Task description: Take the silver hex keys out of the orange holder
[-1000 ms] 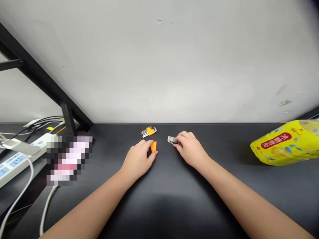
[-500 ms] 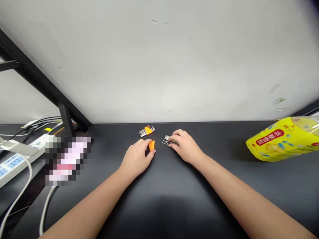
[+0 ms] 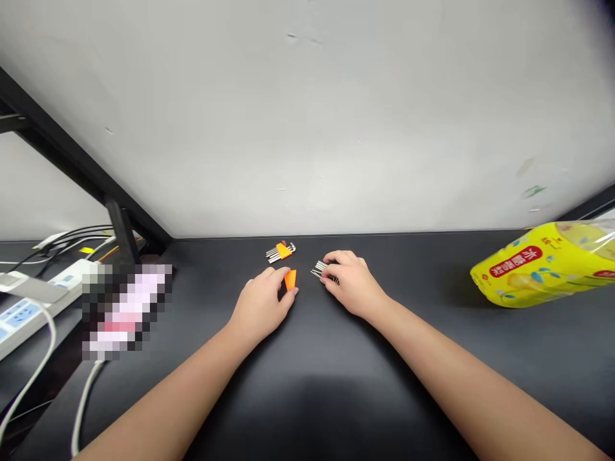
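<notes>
My left hand (image 3: 263, 306) grips an orange hex key holder (image 3: 290, 280) between thumb and fingers, low over the black desk. To its right, my right hand (image 3: 353, 282) has thumb and fingertips closed on several loose silver hex keys (image 3: 319, 268), whose straight ends point left toward the holder. The fingers cover the rest of the keys. Just beyond my left hand lies a second hex key set (image 3: 280, 252), its keys seated in an orange holder.
A yellow-labelled drink bottle (image 3: 538, 266) is at the right. On the left are a pixelated object (image 3: 129, 310) with a white cable, a white power strip (image 3: 33, 310) and a black metal frame (image 3: 122, 227). A grey wall (image 3: 336, 128) closes off the desk's back.
The keys under my right hand lie closer together, and its fingers have shifted slightly over them. My left hand keeps its hold on the orange holder. The whole view has shifted a little.
</notes>
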The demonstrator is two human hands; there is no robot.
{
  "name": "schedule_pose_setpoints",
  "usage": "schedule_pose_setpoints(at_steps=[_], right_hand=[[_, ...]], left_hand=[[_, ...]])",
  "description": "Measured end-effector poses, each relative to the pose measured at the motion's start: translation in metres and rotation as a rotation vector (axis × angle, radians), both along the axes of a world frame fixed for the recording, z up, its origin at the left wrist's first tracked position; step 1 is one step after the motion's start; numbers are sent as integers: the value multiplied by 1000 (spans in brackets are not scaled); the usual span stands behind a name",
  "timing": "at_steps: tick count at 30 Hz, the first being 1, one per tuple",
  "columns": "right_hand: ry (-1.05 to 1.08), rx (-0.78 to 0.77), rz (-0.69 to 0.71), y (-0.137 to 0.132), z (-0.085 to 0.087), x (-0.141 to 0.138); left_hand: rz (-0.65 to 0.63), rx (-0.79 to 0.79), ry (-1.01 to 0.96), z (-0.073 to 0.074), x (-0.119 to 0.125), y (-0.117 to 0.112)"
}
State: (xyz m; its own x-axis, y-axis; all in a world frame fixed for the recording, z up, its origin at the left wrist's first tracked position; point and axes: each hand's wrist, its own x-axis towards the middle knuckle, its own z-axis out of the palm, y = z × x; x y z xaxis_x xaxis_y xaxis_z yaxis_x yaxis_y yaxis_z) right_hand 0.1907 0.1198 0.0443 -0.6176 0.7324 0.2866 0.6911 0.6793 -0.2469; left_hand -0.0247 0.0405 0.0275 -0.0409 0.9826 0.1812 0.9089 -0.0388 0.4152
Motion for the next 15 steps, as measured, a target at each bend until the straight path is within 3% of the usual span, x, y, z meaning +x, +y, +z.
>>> schedule_pose_setpoints(at_steps=[5,15], right_hand=[[5,-7,78,-6,1,-3],[75,-15,58,14,-8,9]], left_hand=[[-2,-7,8,0,1,0],[-2,-2,-17,0,-1,-2]])
